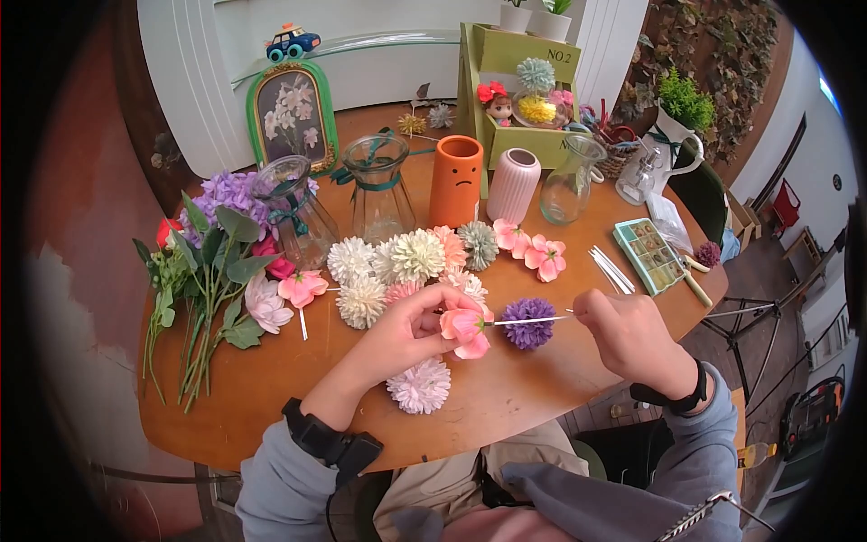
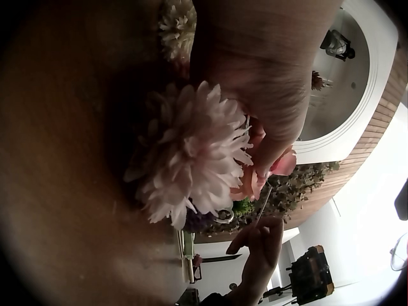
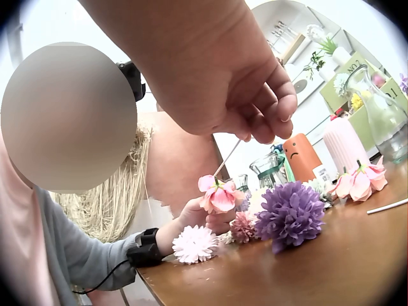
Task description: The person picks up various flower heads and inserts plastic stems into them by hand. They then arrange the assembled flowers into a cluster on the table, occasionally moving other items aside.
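A pink flower point(image 1: 465, 331) is pinched between the thumb and fingers of the left hand point(image 1: 411, 330). From its base a thin white stem point(image 1: 533, 321) runs right, and the curled fingers of the right hand point(image 1: 623, 334) pinch its far end. In the right wrist view the stem slants from the right hand point(image 3: 220, 83) down to the pink flower point(image 3: 220, 196). A purple pompom flower point(image 1: 528, 323) lies just behind the stem. Below the left hand is a pale pink flower point(image 1: 420, 387), which looms large in the left wrist view point(image 2: 191, 153).
White and peach flowers point(image 1: 417, 256) lie mid-table, with leafy stems and purple blooms point(image 1: 237, 206) at left. Behind stand glass vases point(image 1: 377, 194), an orange vase point(image 1: 456, 185) and a pink vase point(image 1: 515, 187). White sticks point(image 1: 612, 271) and a green compartment box point(image 1: 650, 256) lie at right.
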A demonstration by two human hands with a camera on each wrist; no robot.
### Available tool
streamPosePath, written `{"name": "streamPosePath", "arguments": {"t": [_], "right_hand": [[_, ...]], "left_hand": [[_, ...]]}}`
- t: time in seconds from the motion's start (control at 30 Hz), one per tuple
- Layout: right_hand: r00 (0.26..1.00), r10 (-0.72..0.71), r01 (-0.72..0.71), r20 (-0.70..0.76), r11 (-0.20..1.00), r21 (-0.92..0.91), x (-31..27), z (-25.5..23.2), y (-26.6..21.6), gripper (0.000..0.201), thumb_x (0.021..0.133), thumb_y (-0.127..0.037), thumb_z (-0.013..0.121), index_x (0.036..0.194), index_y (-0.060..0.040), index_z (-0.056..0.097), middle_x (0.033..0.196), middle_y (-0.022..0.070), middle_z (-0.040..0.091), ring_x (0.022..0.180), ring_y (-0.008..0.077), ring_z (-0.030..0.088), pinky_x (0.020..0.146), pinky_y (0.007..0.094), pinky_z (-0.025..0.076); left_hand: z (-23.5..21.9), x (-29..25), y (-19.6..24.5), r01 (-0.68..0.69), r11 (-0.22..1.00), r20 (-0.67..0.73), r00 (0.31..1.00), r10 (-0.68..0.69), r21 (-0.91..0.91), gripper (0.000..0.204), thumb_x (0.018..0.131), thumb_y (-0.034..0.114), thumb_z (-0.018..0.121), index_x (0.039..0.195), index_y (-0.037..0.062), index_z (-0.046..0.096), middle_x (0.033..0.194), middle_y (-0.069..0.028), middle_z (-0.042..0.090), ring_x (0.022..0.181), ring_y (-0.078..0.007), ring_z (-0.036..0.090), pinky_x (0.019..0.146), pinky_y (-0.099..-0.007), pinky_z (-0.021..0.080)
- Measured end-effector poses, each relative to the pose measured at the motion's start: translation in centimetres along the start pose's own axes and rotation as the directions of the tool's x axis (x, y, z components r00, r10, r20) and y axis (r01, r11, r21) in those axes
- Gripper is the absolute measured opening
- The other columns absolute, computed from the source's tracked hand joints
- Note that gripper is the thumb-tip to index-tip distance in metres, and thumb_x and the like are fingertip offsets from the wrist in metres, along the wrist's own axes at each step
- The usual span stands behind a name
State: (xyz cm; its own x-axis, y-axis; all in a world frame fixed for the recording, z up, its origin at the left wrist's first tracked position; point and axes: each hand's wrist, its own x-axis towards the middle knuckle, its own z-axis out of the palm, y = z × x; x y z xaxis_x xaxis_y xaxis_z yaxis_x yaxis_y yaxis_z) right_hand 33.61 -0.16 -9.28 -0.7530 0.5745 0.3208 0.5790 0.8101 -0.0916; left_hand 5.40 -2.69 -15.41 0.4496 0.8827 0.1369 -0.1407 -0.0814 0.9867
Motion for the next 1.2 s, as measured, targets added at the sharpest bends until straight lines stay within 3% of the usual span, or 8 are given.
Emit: {"name": "streamPosePath", "arguments": {"t": [0.2, 0.3, 0.6, 0.7, 1.2], "right_hand": [[1.0, -0.011, 0.011, -0.006, 1.0, 0.007, 0.0, 0.1, 0.1, 0.02, 0.071, 0.003, 0.05, 0.09, -0.0035, 0.045, 0.063, 0.0117, 0.055, 0.056, 0.0314, 0.056, 0.046, 0.0387, 0.041], [1.0, -0.004, 0.004, 0.004, 1.0, 0.007, -0.1, 0.1, 0.1, 0.02, 0.071, 0.004, 0.05, 0.089, -0.0035, 0.045, 0.062, 0.0117, 0.054, 0.056, 0.0314, 0.056, 0.046, 0.0388, 0.041], [0.997, -0.07, 0.068, -0.03, 0.995, -0.076, 0.1, -0.1, 0.0, 0.025, 0.066, 0.004, 0.053, 0.089, -0.0056, 0.049, 0.064, 0.0081, 0.051, 0.056, 0.0262, 0.055, 0.045, 0.0353, 0.042], [0.996, -0.076, 0.072, -0.038, 0.994, -0.08, 0.1, 0.0, 0.1, 0.027, 0.065, 0.004, 0.053, 0.09, -0.0062, 0.05, 0.065, 0.0074, 0.051, 0.057, 0.0252, 0.055, 0.045, 0.0348, 0.042], [0.993, -0.117, 0.117, -0.019, 0.993, -0.023, 0.4, 0.9, -0.1, 0.023, 0.066, 0.002, 0.053, 0.087, -0.0045, 0.048, 0.064, 0.008, 0.053, 0.058, 0.0261, 0.056, 0.046, 0.036, 0.043]], "left_hand": [[0.0, 0.1, -0.3, -0.01, 1.0, -0.013, 1.0, 0.01, 0.009, 0.031, 0.085, 0.002, 0.061, 0.113, 0.0028, 0.05, 0.112, -0.0035, 0.056, 0.097, -0.0099, 0.057, 0.082, -0.024, 0.047], [0.0, 0.2, -0.7, 0.002, 1.0, -0.031, 1.0, -0.002, -0.004, 0.037, 0.077, -0.001, 0.062, 0.112, 0.0061, 0.051, 0.111, -0.0013, 0.055, 0.101, -0.0103, 0.055, 0.075, -0.0226, 0.048], [-0.2, 0.1, -0.8, 0.006, 1.0, -0.011, 1.0, -0.006, 0.006, 0.031, 0.083, 0.007, 0.065, 0.111, 0.005, 0.052, 0.105, -0.0011, 0.057, 0.095, -0.0096, 0.057, 0.072, -0.0219, 0.048], [0.1, 0.0, -0.3, 0.034, 0.999, -0.046, 0.998, -0.035, -0.031, 0.023, 0.083, 0.009, 0.067, 0.102, 0.0058, 0.055, 0.099, -0.0009, 0.06, 0.089, -0.0082, 0.059, 0.079, -0.0235, 0.048], [-0.2, 0.1, -1.0, -0.018, 1.0, -0.016, 1.0, 0.018, 0.025, 0.022, 0.083, 0.007, 0.066, 0.103, 0.0052, 0.055, 0.099, -0.0008, 0.06, 0.091, -0.0087, 0.059, 0.08, -0.024, 0.048]]}}
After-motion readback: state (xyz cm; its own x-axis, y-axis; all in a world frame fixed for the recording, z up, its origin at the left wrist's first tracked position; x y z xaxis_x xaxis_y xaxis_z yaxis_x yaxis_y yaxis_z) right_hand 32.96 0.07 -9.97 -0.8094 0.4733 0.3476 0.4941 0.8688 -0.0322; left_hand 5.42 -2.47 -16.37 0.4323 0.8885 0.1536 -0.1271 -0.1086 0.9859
